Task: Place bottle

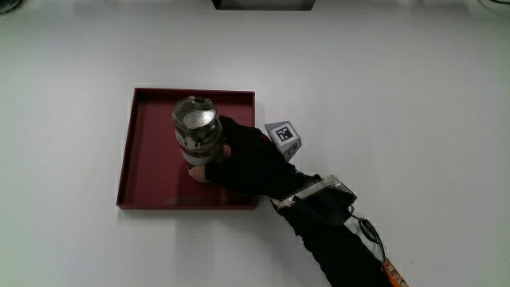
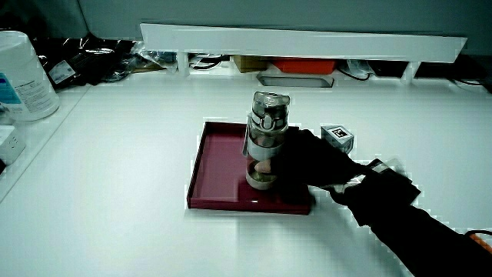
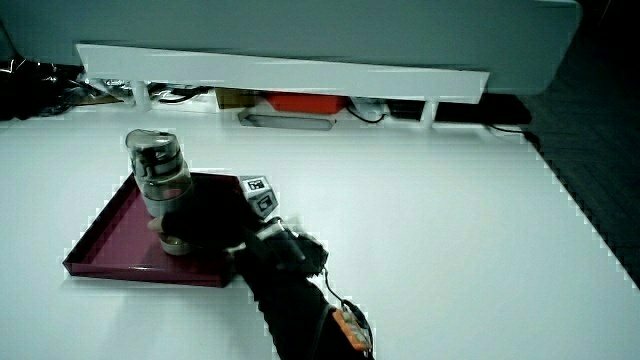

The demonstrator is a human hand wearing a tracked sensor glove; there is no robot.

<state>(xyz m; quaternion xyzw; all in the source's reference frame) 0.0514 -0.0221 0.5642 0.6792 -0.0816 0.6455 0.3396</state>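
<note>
A clear bottle (image 1: pixel 196 127) with a grey cap is seen upright near the middle of the frame in the main view, inside a shallow dark red tray (image 1: pixel 151 159) that lies on the white table (image 1: pixel 398 96); in both side views the bottle (image 2: pixel 267 135) (image 3: pixel 158 175) stands straight, its base low over the tray floor in the half nearer to the person; whether the base is resting on the floor or is held just clear of it cannot be told.

The hand (image 1: pixel 251 163) is placed beside the bottle, over the tray's edge; the grip is closed around the lower part of the bottle's body, with the fingers wrapped about it and the cap left uncovered; the same hold is shown in both side views (image 2: pixel 311 165) (image 3: pixel 205 225). The small patterned cube (image 1: pixel 284 135) is carried on the back of the hand, and the forearm (image 1: pixel 335 239) is stretched from the tray toward the person's edge of the table.

In both side views a low white partition (image 2: pixel 307 42) (image 3: pixel 280 65) is seen, farther from the person than the tray; a white container (image 2: pixel 23 77) with a label stands at the table's edge in a side view, well apart from the tray (image 2: pixel 219 165).
</note>
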